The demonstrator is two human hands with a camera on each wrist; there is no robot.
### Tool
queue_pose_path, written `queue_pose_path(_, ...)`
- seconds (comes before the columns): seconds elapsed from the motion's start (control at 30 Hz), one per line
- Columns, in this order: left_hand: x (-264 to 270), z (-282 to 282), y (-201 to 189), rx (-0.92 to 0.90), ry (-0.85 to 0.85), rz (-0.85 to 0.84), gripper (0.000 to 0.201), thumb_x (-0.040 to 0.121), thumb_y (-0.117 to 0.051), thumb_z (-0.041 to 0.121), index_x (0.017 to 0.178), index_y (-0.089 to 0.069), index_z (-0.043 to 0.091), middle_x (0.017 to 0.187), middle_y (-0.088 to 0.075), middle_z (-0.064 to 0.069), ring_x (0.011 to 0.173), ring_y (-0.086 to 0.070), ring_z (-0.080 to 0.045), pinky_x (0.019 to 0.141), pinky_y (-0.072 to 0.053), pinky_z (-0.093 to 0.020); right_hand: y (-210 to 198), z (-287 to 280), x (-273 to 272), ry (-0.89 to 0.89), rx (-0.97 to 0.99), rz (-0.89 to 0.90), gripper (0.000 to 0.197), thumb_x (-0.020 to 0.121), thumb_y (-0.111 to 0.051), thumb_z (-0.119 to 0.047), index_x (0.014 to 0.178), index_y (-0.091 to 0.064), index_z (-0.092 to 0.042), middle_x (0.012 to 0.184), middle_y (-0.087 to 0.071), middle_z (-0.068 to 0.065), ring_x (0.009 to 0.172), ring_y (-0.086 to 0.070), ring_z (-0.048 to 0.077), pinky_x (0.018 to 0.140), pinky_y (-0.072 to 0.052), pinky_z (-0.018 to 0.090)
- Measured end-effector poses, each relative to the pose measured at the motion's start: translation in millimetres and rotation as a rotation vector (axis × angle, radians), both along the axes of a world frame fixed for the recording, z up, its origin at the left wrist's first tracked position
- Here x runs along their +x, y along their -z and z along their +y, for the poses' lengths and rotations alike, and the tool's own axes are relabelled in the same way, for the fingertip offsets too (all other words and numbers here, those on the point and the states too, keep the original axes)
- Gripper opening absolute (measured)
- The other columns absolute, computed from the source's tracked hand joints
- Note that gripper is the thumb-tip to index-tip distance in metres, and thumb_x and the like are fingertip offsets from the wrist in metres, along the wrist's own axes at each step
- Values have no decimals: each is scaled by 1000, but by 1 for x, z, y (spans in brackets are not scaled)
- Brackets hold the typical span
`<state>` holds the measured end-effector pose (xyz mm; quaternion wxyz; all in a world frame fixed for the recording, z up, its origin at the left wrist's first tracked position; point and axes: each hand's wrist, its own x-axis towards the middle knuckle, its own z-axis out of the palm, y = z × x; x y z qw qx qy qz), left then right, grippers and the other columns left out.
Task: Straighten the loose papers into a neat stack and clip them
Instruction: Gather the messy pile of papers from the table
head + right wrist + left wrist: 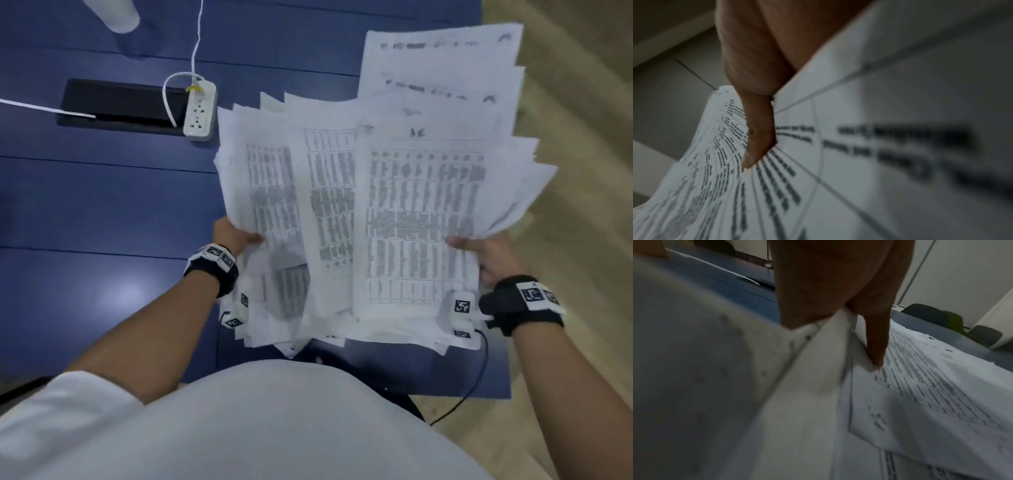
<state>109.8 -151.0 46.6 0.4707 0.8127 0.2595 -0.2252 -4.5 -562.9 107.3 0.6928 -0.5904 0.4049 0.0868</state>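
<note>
A thick, untidy pile of printed white papers (394, 212) is fanned out and lifted above the right end of the blue table (102, 205). My left hand (236, 236) grips the pile's left edge, thumb on top, fingers hidden beneath. My right hand (479, 250) grips the right edge the same way. In the left wrist view my thumb (875, 344) presses on the printed papers (931, 386). The right wrist view has my thumb (758, 138) lying across the fanned sheets (715, 178). More sheets (442, 61) lie on the table beyond. No clip is in sight.
A white power strip (200, 109) with its cord sits by a black cable hatch (120, 102) at the table's left middle. A white cup (116, 15) stands at the far edge. The table's right edge (507, 359) borders a beige floor. A black cable (476, 377) hangs near my right wrist.
</note>
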Motion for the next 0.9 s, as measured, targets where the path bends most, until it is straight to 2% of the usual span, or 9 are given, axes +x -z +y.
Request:
queue_pose_path(0.07,-3,-10,5,-91,31,61,53,63,-83,-3,111,-62,-2,108,-65,-11,92,-61,-23,88,-51,-38,20,11,16,-71,-41,29,59,62,-83,5,117,-63,-1,117,-68,19,106,-67,35,88,-51,59)
queue_pose_path(0.17,-5,-11,14,-331,-66,113,49,72,-76,5,118,-61,5,113,-67,-7,103,-64,-28,93,-50,-44,65,17,35,-249,-119,180,84,44,-98,-23,118,-62,-5,114,-70,15,104,-67,38,88,-51,61)
queue_pose_path(0.3,-3,-5,2,-546,-219,126,40,81,-58,36,116,-64,17,118,-66,-2,114,-60,-31,98,-47,-44,84,40,52,-382,-320,252,68,61,-90,-17,120,-61,-3,120,-64,9,108,-61,26,89,-53,42)
queue_pose_path(0.43,-1,-7,2,-642,-119,193,60,81,-63,57,131,-56,25,133,-58,-1,124,-55,-23,111,-34,-48,85,70,72,-449,-503,268,79,73,-81,-11,140,-41,2,140,-49,12,133,-44,29,109,-36,36)
queue_pose_path(0.53,-1,-21,2,-576,27,203,73,84,-52,66,144,-38,27,150,-33,9,140,-27,-12,119,-12,-43,92,85,83,-516,-598,273,71,76,-81,-16,133,-45,7,133,-53,18,126,-49,33,101,-40,36)
queue_pose_path(0.6,2,-23,3,-575,-34,159,77,79,-53,70,142,-41,28,151,-37,2,139,-33,-19,118,-18,-49,91,85,86,-551,-616,267,76,75,-81,-31,131,-46,7,129,-55,15,120,-52,31,101,-42,39)
queue_pose_path(0.73,15,-3,10,-729,-287,93,58,89,-45,63,125,-61,21,125,-64,-10,113,-62,-28,102,-44,-51,92,44,84,-198,-682,281,61,81,-69,-49,126,-53,-10,126,-59,15,114,-57,32,97,-48,44)
queue_pose_path(0.8,16,3,13,-752,-242,108,65,83,-53,64,133,-55,22,134,-57,-10,123,-55,-29,109,-35,-55,99,22,80,-76,-718,385,65,81,-70,-48,126,-50,-5,127,-55,20,118,-53,37,96,-47,47)
queue_pose_path(0.9,16,-8,21,-382,-56,108,82,73,-73,53,141,-41,20,144,-44,1,133,-38,-19,112,-25,-44,104,12,82,15,-562,391,57,81,-76,-34,116,-52,5,113,-62,15,104,-60,30,82,-48,38)
